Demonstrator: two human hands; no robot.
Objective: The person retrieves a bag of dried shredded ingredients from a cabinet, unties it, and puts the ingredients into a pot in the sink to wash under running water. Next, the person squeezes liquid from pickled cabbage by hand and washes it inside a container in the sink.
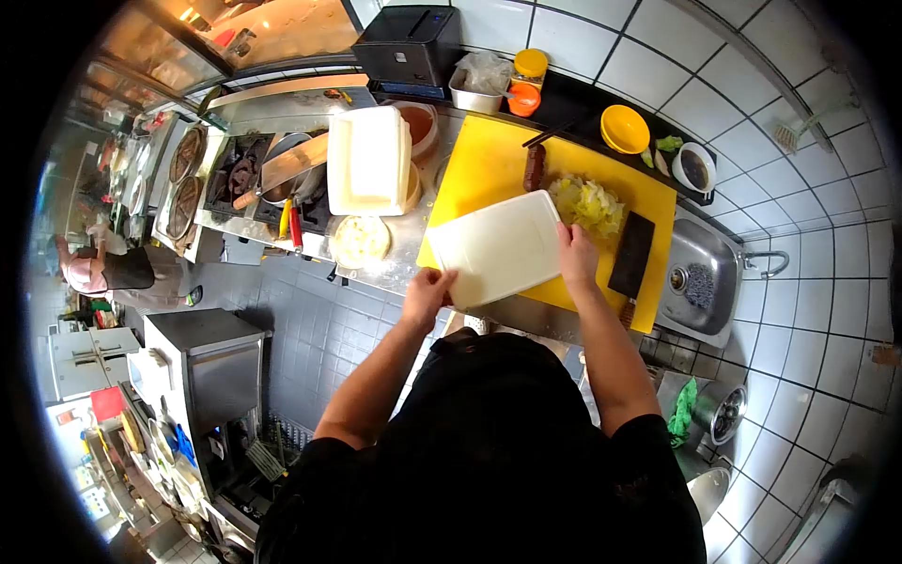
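A flat white rectangular plastic lid (pixel 498 246) is held level over the near left part of the yellow cutting board (pixel 470 160). My left hand (pixel 429 295) grips its near left corner, and my right hand (pixel 576 254) is closed on its right edge. Just beyond my right hand lies a heap of chopped pale green cabbage (pixel 588 205). A dark red sausage (pixel 535 167) rests on the board behind the lid. To the right is a cleaver (pixel 632 254) with a dark blade, its wooden handle toward me. The lid hides part of the board.
White tubs (pixel 368 160) stand left of the board, near a bowl of pale food (pixel 361 242) and a stove with a pan (pixel 293 169). At right is a sink (pixel 700 282). Yellow bowls (pixel 625 129) line the back ledge. Another person (pixel 122 268) stands far left.
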